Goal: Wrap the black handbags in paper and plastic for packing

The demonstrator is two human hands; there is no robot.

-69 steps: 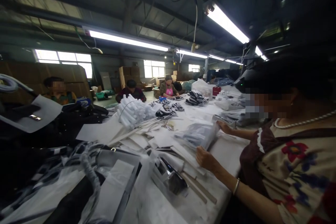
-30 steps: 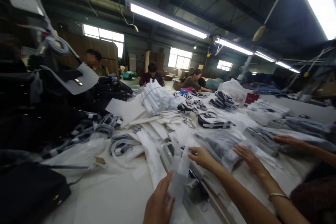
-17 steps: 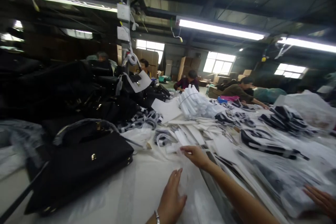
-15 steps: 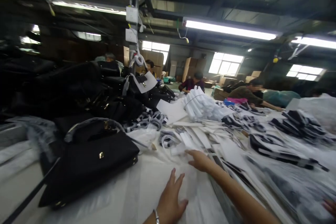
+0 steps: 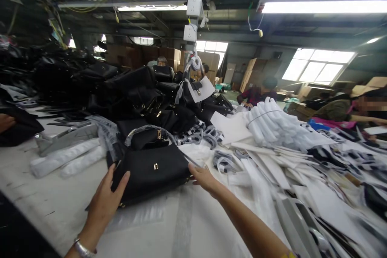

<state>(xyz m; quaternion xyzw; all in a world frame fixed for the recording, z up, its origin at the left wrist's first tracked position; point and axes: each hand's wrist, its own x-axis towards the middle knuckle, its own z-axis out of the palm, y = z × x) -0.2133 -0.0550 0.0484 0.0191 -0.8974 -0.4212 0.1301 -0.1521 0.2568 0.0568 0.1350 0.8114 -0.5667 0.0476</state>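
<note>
A black handbag (image 5: 151, 171) with a small gold clasp and a plastic-wrapped handle lies on the white table (image 5: 60, 205) in front of me. My left hand (image 5: 105, 197) rests with spread fingers against the bag's near left corner. My right hand (image 5: 202, 177) reaches in with flat fingers touching the bag's right end. Neither hand is closed round anything.
A heap of black handbags (image 5: 121, 84) fills the back left. A bundle of white rolls (image 5: 272, 125), white paper strips (image 5: 256, 173) and wrapped straps (image 5: 220, 161) lie to the right. White wrapped rolls (image 5: 60, 159) lie left. Other people (image 5: 256, 92) work across the table; sockets (image 5: 192, 16) hang overhead.
The view has swung left. Both my hands left the thin white sheet on the table and moved left to either end of the black handbag.
</note>
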